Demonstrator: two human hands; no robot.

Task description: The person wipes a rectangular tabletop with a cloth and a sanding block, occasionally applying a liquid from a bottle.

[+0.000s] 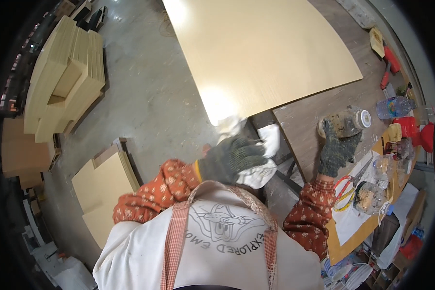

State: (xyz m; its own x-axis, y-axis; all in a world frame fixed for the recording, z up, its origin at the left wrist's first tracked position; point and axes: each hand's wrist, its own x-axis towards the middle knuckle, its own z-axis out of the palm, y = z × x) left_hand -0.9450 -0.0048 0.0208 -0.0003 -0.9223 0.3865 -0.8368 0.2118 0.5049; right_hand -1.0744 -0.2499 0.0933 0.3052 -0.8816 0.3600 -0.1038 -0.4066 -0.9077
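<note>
My left hand [232,157], in a dark knitted work glove, is closed around a crumpled white rag [257,177]. Folds of the rag stick out past the fingers, near the front corner of a large pale board [261,53]. Farther right, my right hand [338,153], in the same kind of glove, grips a clear jar [342,123] with a white lid and brownish smears, over the brown tabletop [307,123]. Whether the jar touches the tabletop I cannot tell. The board lies on that tabletop and juts past its left edge.
Scissors with red-and-yellow handles [343,193], plastic bottles [394,107] and a red container [407,126] crowd the right side. Stacked pale boards [65,77] stand on the grey floor [145,92] at far left. More panels [106,181] lean nearer on the left.
</note>
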